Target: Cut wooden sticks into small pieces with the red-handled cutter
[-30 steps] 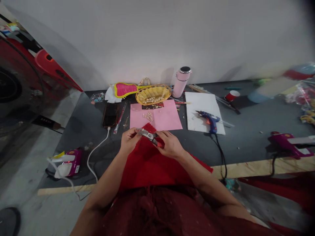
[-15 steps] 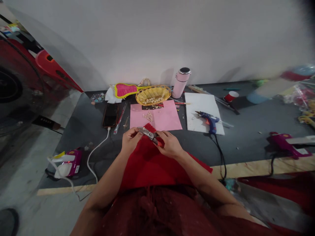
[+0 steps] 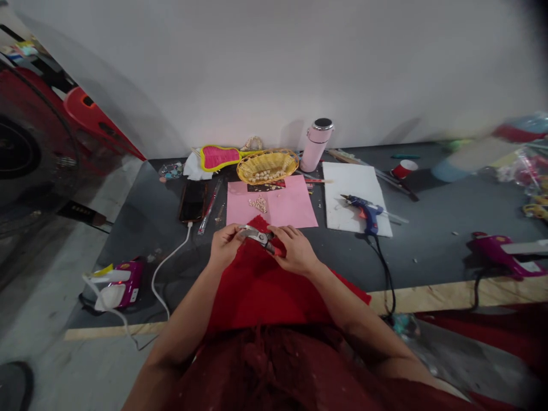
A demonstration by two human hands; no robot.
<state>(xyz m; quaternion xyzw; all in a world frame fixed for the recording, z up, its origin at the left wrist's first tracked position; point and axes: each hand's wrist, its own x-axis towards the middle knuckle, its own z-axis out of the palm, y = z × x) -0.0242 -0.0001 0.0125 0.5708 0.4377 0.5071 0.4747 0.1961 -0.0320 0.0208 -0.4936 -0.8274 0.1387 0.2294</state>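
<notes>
A plain light-grey wall [image 3: 257,68] stands behind the dark-grey worktable [image 3: 137,228], which has a pale wood-toned front edge [image 3: 428,295]. Grey floor [image 3: 47,325] extends at left. Soft shadows [image 3: 294,133] fall on the wall.

Silver-and-red pliers [image 3: 262,237], plain red cloth [image 3: 274,294], pale pink paper [image 3: 294,202], yellow basket [image 3: 268,162]

No readable text: only pale marks [image 3: 77,209] on a dark bar [image 3: 88,218] at left (like lettering, too small and blurred to make out).
</notes>
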